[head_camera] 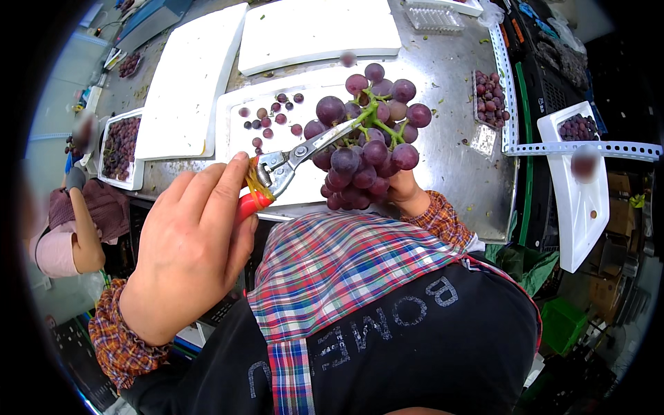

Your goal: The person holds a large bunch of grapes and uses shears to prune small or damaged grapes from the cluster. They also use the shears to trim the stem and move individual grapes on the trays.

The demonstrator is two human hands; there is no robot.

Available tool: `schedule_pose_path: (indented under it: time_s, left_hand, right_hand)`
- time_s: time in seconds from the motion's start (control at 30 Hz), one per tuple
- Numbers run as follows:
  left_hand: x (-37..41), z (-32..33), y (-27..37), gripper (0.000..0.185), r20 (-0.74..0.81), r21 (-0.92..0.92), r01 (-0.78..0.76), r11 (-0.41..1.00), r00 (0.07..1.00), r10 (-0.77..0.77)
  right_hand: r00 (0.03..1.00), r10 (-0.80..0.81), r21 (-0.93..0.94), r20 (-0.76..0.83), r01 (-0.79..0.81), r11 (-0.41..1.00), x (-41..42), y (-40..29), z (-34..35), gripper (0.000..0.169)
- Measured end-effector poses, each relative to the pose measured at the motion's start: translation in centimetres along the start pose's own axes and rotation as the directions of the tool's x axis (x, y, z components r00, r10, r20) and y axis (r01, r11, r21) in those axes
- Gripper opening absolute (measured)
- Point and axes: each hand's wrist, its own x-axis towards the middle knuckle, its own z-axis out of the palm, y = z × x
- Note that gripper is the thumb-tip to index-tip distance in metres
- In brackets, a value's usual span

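My left hand (194, 233) grips small pruning shears (298, 153) with red handles and a yellowish band wrapped round them. Their narrow blades reach into a bunch of purple grapes (365, 155), the tips lying against its green stem (369, 114). The bunch is held up by my right hand (407, 189), mostly hidden behind the fruit. Under the bunch lies a white foam tray or lid (225, 124), with several loose grapes (266, 122) scattered on it to the left.
Two white foam lids (189, 88) (316, 31) lie on the metal table (446, 171). A foam box of grapes (119, 150) stands left, a clear punnet of grapes (490, 98) right. An empty punnet (433, 18) sits at the back. Perforated metal rails (508, 104) edge the right side. A gloved co-worker (72, 228) is at left.
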Motion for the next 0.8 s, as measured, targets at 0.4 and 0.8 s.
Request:
schedule_pose_path:
  time_s: [0.4,0.8]
  left_hand:
    - [0.3,0.4,0.1,0.053,0.020,-0.009,-0.019,1.000,1.000,0.019]
    - [0.1,0.1,-0.7,0.052,-0.094,-0.033,-0.001,0.999,0.996,-0.002]
  right_hand:
    - [1.000,0.020,0.023,0.021,-0.020,1.000,-0.3,0.2,-0.2,0.080]
    - [0.998,0.041,0.022,0.039,-0.042,0.999,-0.4,0.0,-0.1,0.082]
